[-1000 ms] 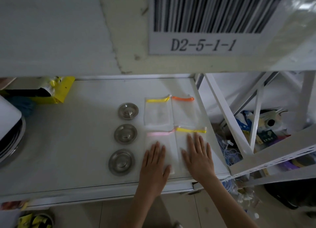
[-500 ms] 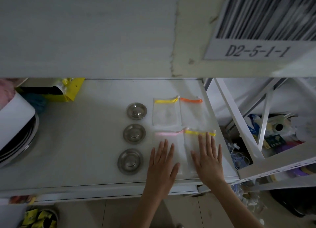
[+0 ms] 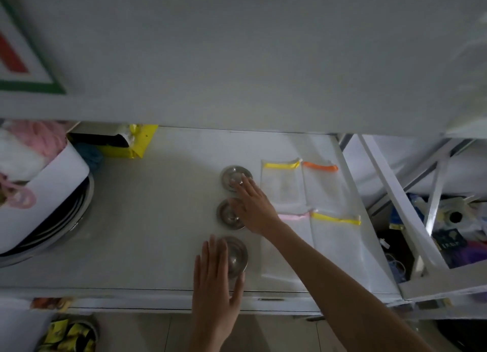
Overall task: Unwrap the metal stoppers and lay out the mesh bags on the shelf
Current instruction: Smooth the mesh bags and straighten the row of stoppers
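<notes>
Three round metal stoppers lie in a column on the white shelf: the far stopper, the middle stopper and the near stopper. My right hand reaches across, fingers spread, its fingertips on the far stopper and its thumb side over the middle one. My left hand lies flat and open, partly covering the near stopper. To the right, several white mesh bags lie flat in a grid: a yellow-trimmed bag, an orange-trimmed bag, a pink-trimmed bag and a second yellow-trimmed bag.
An upper shelf board overhangs the work area. At the left stand a stack of round metal pans with a white sheet, pink items and a yellow box. A white frame and a cluttered bin are at the right.
Both hands left the mesh bags and moved left onto the stoppers. The camera view shifted left, so the barcode label is out of sight.
</notes>
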`<state>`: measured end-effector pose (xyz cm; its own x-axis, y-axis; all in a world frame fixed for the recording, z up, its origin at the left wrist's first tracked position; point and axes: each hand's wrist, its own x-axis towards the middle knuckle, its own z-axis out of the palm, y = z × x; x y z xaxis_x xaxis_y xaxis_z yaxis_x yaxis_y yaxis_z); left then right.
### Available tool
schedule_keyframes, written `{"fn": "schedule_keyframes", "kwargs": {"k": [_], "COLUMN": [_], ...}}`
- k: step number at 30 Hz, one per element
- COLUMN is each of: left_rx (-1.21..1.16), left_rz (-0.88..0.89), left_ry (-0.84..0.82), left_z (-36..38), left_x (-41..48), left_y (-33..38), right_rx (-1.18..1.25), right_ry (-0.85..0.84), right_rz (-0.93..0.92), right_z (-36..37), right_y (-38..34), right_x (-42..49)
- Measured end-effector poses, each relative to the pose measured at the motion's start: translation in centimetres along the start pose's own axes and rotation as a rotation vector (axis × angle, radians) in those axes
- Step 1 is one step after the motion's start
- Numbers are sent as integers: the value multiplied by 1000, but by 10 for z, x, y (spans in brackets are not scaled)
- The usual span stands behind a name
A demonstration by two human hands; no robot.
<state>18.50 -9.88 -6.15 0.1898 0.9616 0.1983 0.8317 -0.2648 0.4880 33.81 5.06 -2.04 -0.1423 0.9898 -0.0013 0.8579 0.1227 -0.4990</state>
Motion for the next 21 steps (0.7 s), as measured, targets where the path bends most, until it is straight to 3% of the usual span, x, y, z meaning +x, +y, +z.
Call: {"fn": "schedule_keyframes", "kwargs": {"k": [16, 21], "left_rx": [-8, 11], "left_rz": [-35, -40], "left_ry": [39, 59], "left_z": [15, 19], "left_x": [-6, -6], "left_y": [8, 8], "right_rx": [-78, 29], "right_ry": [-61, 78], "right_rz": [32, -47], "right_z": [12, 5], "right_y": [-1, -2], "right_x": [27, 3]}}
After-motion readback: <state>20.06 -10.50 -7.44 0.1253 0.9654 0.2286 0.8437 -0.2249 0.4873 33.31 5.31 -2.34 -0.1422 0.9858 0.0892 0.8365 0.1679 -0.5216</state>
